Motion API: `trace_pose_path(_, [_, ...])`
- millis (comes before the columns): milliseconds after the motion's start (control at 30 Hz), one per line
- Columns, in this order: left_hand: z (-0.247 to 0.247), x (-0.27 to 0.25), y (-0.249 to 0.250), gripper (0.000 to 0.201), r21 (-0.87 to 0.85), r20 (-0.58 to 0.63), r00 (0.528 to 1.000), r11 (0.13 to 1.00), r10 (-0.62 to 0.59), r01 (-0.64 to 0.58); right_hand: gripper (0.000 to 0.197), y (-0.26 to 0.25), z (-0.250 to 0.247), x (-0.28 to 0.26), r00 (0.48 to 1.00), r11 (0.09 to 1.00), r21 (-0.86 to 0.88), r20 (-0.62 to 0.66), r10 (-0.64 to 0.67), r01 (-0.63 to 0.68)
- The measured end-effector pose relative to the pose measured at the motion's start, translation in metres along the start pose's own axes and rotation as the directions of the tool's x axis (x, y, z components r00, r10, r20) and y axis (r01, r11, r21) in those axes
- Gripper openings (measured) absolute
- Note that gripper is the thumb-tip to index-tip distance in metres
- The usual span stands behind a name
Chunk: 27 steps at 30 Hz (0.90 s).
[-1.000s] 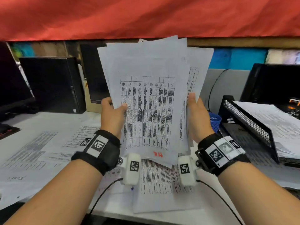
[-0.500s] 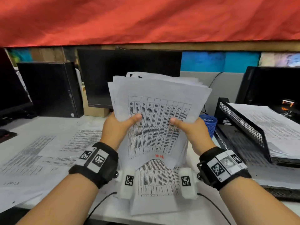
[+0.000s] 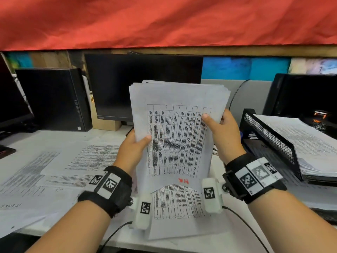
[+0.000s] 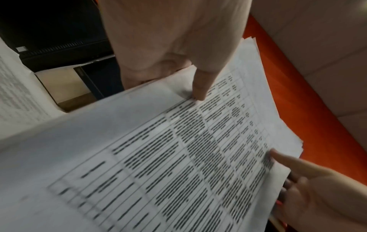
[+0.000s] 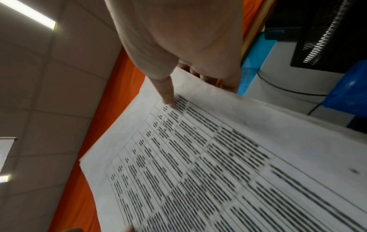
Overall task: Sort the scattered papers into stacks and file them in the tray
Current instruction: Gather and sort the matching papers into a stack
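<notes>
I hold a stack of printed sheets (image 3: pixel 175 128) upright over the desk, its top page a table with a red mark near the bottom. My left hand (image 3: pixel 134 143) grips its left edge, thumb on the front (image 4: pixel 198 92) and fingers behind. My right hand (image 3: pixel 218 125) grips the right edge higher up, thumb pressed on the table print (image 5: pixel 167 95). The stack's lower edge stands on a sheet lying on the desk (image 3: pixel 175 207). More loose papers (image 3: pixel 54 167) lie spread on the desk at left. A black mesh tray (image 3: pixel 269 143) at right holds a pile of papers (image 3: pixel 310 143).
A dark monitor (image 3: pixel 142 84) stands right behind the stack. A black computer case (image 3: pixel 52 99) is at back left, another monitor (image 3: pixel 306 95) at back right. A blue container (image 5: pixel 347 89) sits between stack and tray. Red cloth (image 3: pixel 164 21) hangs overhead.
The fanned-out sheets have been lowered and squared into a neater stack standing on the desk. My right hand slid up the right edge; my left stays at the left edge.
</notes>
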<state>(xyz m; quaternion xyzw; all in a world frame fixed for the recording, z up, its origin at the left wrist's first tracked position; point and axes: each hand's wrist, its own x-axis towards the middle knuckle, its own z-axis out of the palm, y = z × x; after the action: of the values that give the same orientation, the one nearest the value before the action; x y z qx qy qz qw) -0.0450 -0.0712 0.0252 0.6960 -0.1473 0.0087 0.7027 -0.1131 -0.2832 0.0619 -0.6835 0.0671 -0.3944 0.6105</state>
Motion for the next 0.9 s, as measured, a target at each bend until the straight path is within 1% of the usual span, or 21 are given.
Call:
trace_pose_path(67, [0.006, -0.004, -0.005, 0.024, -0.008, 0.025, 1.0, 1.0, -0.009, 0.01, 0.029, 0.01, 0.0, -0.005, 0.999, 0.999, -0.007, -0.005, 0.036, -0.036])
trace_pose_path(167, [0.011, -0.004, -0.008, 0.024, 0.001, -0.016, 1.0, 1.0, 0.018, -0.018, 0.035, 0.032, -0.001, -0.012, 0.992, 0.991, -0.043, 0.001, 0.124, -0.124])
trace_pose_path(233, [0.014, -0.001, -0.007, 0.022, 0.004, -0.048, 0.998, 0.999, 0.032, -0.032, 0.034, 0.042, -0.003, -0.017, 0.976, 0.973, -0.087, 0.02, 0.216, -0.214])
trace_pose_path(267, [0.015, 0.001, -0.006, 0.02, 0.016, -0.056, 0.998, 0.999, 0.041, -0.04, 0.032, 0.045, -0.004, -0.02, 0.969, 0.965, -0.104, 0.03, 0.243, -0.239])
trace_pose_path(333, [0.019, 0.0, -0.001, 0.017, 0.031, -0.063, 0.995, 0.997, 0.076, -0.074, 0.028, 0.045, -0.004, -0.023, 0.974, 0.967, -0.134, 0.032, 0.223, -0.217])
trace_pose_path(467, [0.035, -0.011, -0.001, 0.022, 0.057, -0.089, 0.981, 0.985, 0.17, -0.165, 0.014, 0.035, -0.006, -0.032, 0.996, 0.985, -0.153, -0.04, 0.077, -0.082])
trace_pose_path(533, [0.041, -0.018, -0.01, 0.025, 0.057, -0.122, 0.975, 0.982, 0.187, -0.182, 0.014, 0.039, -0.007, -0.038, 0.996, 0.984, -0.162, -0.052, 0.067, -0.075])
trace_pose_path(600, [0.044, -0.023, -0.023, 0.025, 0.057, -0.131, 0.978, 0.986, 0.161, -0.155, 0.017, 0.049, -0.009, -0.046, 0.992, 0.978, -0.168, -0.04, 0.122, -0.127])
trace_pose_path(700, [0.045, -0.025, -0.036, 0.024, 0.038, -0.118, 0.991, 0.997, 0.068, -0.064, 0.023, 0.063, -0.013, -0.054, 0.97, 0.961, -0.133, -0.015, 0.241, -0.241])
trace_pose_path(767, [0.046, -0.023, -0.04, 0.025, 0.059, -0.116, 0.993, 0.998, 0.035, -0.028, 0.025, 0.067, -0.016, -0.054, 0.956, 0.946, -0.138, -0.01, 0.294, -0.293])
trace_pose_path(900, [0.045, -0.015, -0.04, 0.02, 0.07, -0.141, 0.99, 0.997, 0.027, -0.017, 0.029, 0.06, -0.018, -0.048, 0.963, 0.95, -0.163, -0.006, 0.268, -0.265])
